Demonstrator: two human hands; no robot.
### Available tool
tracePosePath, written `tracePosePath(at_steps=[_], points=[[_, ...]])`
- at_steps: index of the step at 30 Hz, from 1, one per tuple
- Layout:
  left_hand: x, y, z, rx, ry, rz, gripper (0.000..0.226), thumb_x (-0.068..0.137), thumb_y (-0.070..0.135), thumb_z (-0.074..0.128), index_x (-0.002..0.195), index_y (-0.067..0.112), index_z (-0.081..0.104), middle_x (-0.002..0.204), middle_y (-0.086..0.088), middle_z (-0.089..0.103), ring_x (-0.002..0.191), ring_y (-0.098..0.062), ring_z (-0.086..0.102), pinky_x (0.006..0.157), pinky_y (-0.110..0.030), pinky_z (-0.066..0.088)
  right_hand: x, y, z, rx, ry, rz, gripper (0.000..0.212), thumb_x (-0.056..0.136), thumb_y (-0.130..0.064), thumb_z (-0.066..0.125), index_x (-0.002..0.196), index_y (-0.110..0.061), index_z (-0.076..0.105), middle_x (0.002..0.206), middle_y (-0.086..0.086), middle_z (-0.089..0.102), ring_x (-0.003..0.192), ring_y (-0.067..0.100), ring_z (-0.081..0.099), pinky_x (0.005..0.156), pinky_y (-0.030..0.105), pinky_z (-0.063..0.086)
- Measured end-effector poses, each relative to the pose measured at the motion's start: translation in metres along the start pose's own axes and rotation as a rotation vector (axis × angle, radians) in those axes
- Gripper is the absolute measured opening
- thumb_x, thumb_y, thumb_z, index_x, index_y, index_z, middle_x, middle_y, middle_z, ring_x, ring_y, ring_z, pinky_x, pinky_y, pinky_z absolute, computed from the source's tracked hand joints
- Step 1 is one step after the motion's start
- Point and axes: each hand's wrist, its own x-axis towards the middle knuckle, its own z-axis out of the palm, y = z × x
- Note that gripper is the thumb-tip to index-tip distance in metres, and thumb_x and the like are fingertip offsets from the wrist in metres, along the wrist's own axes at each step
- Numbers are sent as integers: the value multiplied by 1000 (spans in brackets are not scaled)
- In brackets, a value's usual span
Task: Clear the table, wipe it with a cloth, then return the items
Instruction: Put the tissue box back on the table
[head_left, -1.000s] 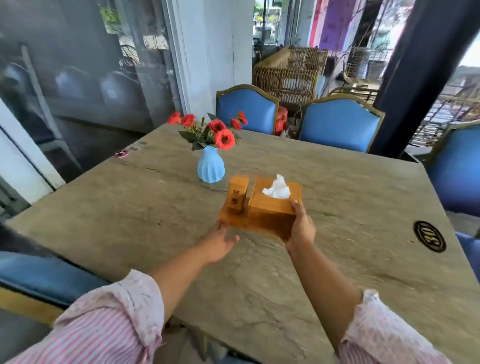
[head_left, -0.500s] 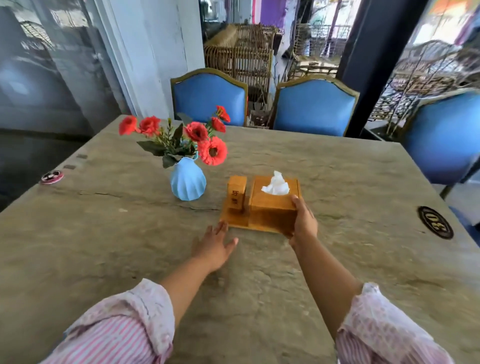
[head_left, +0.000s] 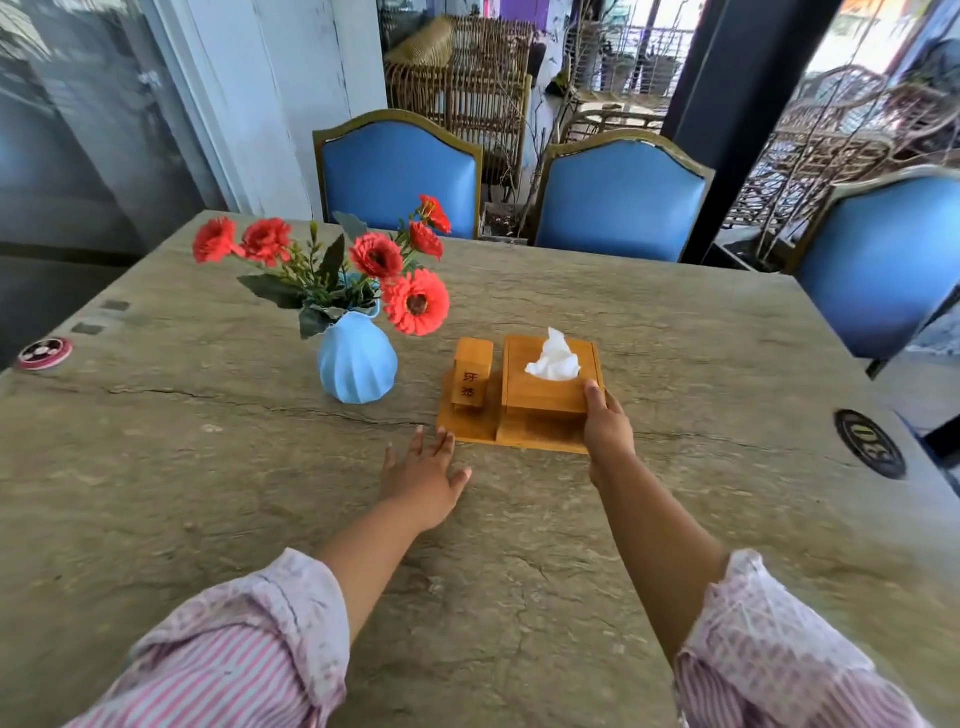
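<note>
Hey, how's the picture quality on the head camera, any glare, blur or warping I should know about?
Head view: daylight is even and soft on the grey stone table, with only faint shadows under the left hand; the wooden tissue box and blue ribbed vase are sharp; the wide lens bows the table edges and the blue chairs; the background top right is overexposed.

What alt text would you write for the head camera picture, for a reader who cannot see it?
A person's right hand grips the near right corner of a wooden tissue box on its wooden tray, while the left hand lies open on the stone table beside the tray. A blue vase of red flowers stands to the left.
</note>
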Motion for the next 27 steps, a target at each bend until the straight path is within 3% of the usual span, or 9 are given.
tracePosePath(at_steps=[5,27], points=[[7,2,-7,31,-37,-12,62,99,49,14,151,21,-2,160,5,-8,148,-19,-12,117,-50,-5,4,-5,0,-13,-33,1,54,96,-48,40,144,-23,36,144,5,43,130,27,42,102,40,36],[10,7,-11,68,-61,-36,61,100,45,16,151,19,-3,160,3,-9,147,-20,-13,117,-51,-7,19,-7,5,-121,-38,-104,61,95,-49,42,144,-14,36,145,10,44,132,30,42,109,45,36]])
